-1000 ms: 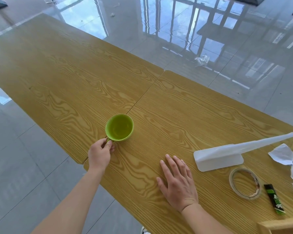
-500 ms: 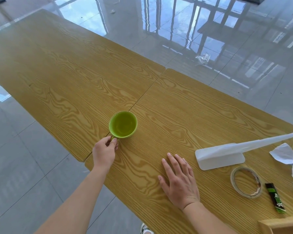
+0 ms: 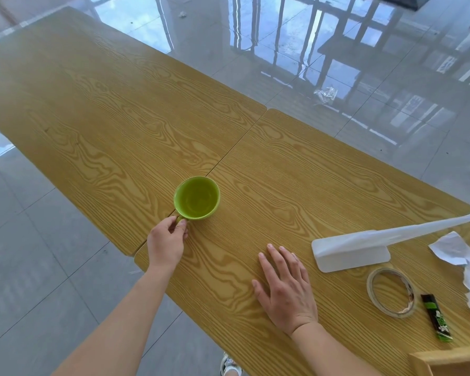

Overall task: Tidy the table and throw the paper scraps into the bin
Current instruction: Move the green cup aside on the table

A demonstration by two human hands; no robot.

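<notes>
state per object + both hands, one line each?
green cup: upright, empty
left hand: pinching the cup's handle
right hand: flat on the table, holding nothing
white plastic piece: lying on the table
tape roll: lying flat
green sachet: lying flat
paper scraps: crumpled, on the table

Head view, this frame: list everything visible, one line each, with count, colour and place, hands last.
table: two, yellow wood grain, butted end to end
cup: one, green, empty, at the seam near the front edge
scoop-like plastic tool: one, white, right side
tape roll: one, clear, in front of the tool
sachet: one, black and green, right of the tape
crumpled paper: white, far right edge
plastic scrap: one, clear, on the floor beyond the table
wooden box corner: one, bottom right
left hand: fingers on the cup handle
right hand: flat on the table, empty
</notes>
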